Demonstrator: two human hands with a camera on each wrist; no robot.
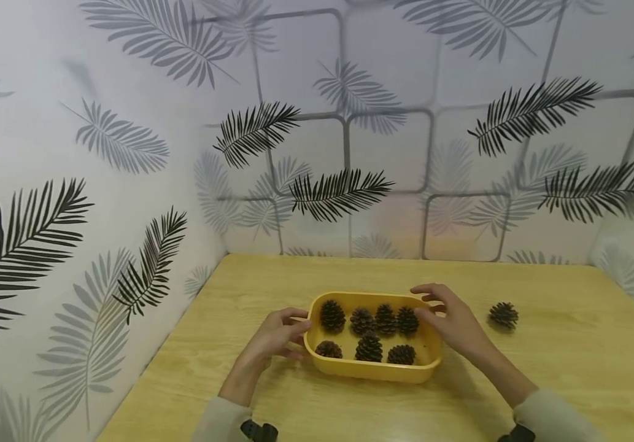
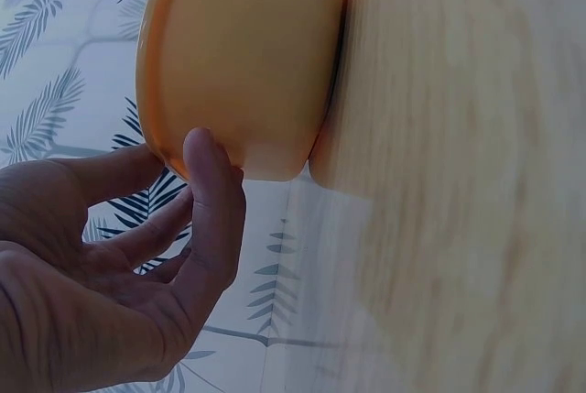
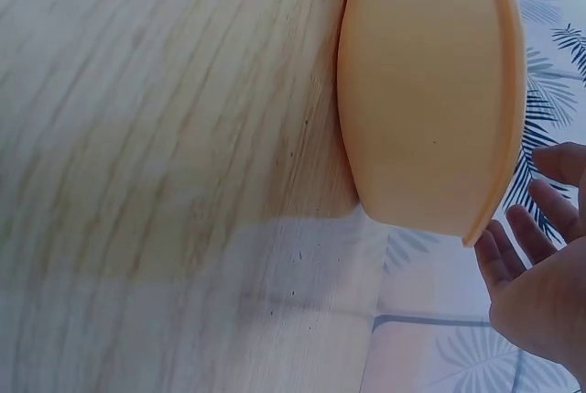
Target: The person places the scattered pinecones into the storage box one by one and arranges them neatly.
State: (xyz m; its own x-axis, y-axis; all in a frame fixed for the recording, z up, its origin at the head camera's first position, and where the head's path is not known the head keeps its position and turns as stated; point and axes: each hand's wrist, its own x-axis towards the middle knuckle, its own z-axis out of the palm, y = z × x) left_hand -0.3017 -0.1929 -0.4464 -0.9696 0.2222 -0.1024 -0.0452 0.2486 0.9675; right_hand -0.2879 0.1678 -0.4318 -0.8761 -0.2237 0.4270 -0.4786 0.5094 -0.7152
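Note:
A yellow plastic tray (image 1: 374, 370) sits on the table with several brown pinecones (image 1: 369, 347) inside, some along its far side and some along its near side. My left hand (image 1: 277, 334) is at the tray's left end, fingers loosely bent. In the left wrist view its fingertips are right at the rim and outer wall. Over the right end is my right hand (image 1: 456, 322), its thumb above the inside and its fingers spread near the far right corner. The right wrist view shows that hand (image 3: 540, 274) with fingertips beside the rim, holding nothing.
One loose pinecone (image 1: 503, 315) lies on the light wooden table (image 1: 212, 344), to the right of the right hand. White walls (image 1: 145, 123) with a leaf pattern stand around the table's far and left edges. Dark bands (image 1: 259, 431) circle both wrists.

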